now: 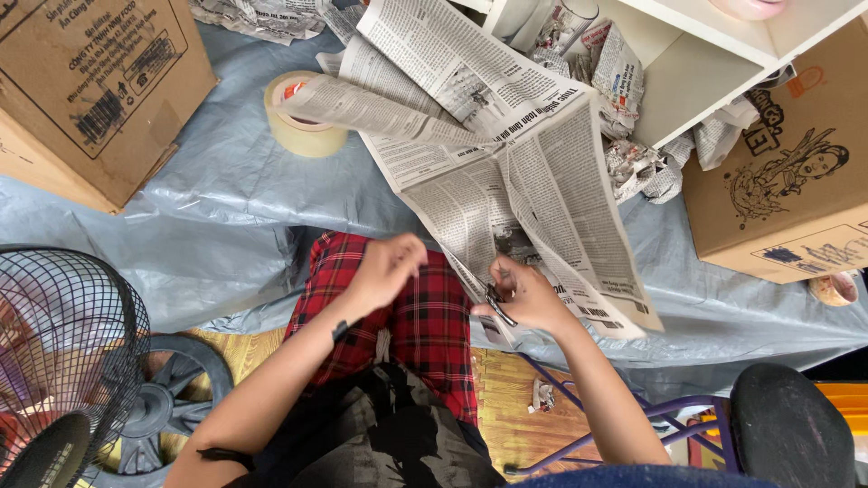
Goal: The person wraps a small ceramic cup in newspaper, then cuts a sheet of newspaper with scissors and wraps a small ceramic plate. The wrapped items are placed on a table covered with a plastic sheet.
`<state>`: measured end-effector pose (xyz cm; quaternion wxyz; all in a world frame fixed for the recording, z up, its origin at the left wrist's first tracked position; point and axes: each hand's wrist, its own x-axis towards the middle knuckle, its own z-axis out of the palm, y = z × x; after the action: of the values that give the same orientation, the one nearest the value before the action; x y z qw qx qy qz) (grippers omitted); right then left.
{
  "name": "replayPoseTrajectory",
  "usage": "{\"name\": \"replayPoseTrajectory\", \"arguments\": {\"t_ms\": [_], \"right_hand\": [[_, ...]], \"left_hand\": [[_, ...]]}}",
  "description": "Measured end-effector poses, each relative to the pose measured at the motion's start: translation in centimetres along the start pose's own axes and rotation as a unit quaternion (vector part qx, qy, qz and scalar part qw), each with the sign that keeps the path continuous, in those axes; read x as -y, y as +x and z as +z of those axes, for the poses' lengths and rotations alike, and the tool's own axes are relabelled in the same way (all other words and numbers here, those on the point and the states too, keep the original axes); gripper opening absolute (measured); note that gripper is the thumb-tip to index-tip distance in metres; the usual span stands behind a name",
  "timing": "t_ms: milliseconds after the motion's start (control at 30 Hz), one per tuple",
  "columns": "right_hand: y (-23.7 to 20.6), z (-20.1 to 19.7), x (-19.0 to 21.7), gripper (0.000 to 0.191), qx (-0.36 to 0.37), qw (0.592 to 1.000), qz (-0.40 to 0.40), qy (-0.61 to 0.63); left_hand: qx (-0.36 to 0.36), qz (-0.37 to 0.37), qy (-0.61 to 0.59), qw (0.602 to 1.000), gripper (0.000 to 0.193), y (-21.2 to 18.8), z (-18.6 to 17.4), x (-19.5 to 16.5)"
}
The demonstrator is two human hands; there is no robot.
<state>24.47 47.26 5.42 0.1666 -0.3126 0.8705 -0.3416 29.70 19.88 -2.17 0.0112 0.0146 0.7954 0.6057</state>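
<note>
Two hands' grip: newspaper [506, 181] just above, scissors [498, 303] in right hand [529, 294].

So the newspaper [506, 172] sprawls over the sheet [226, 181] across the frame's middle, its lower edge meeting the right hand [524, 294], which holds scissors [497, 303]. The left hand [389, 267] hovers over the knee, just left of the paper. A tape roll [303, 122] sits upper left of centre, partly under a page. One cardboard box [90, 81] fills the upper left corner, another box [787, 172] the right edge (a shelf [687, 81] stands behind it). A fan [63, 361] occupies the lower left.
</note>
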Motion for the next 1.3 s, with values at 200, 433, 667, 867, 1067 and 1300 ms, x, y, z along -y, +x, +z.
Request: {"name": "replayPoseTrajectory", "arguments": {"t_ms": [200, 433, 667, 867, 1067, 1300], "right_hand": [[-1.6, -0.5, 2.0, 0.065, -0.010, 0.991, 0.035, -0.130], [-2.8, 0.1, 2.6, 0.070, -0.066, 0.984, 0.030, -0.162], [-2.9, 2.9, 2.4, 0.071, -0.174, 0.974, -0.004, -0.142], [-3.6, 5.8, 2.5, 0.070, -0.257, 0.937, -0.014, -0.237], [-4.0, 7.4, 2.6, 0.072, -0.275, 0.939, 0.026, -0.202], [-3.8, 8.0, 2.8, 0.072, -0.324, 0.921, 0.011, -0.217]], "left_hand": [[0.004, -0.063, -0.283, 0.957, 0.039, 6.9, -1.5, 1.9], [-0.082, -0.043, -0.314, 0.945, 0.021, 7.1, 2.9, 1.9], [-0.085, -0.007, -0.313, 0.946, 0.017, 7.4, 2.0, 0.3], [-0.098, 0.032, -0.280, 0.954, 0.018, 6.5, 2.5, -0.3], [-0.076, 0.043, -0.264, 0.961, 0.021, 6.3, 3.2, -0.4], [-0.061, 0.045, -0.281, 0.957, 0.021, 6.0, 4.0, -0.6]]}}
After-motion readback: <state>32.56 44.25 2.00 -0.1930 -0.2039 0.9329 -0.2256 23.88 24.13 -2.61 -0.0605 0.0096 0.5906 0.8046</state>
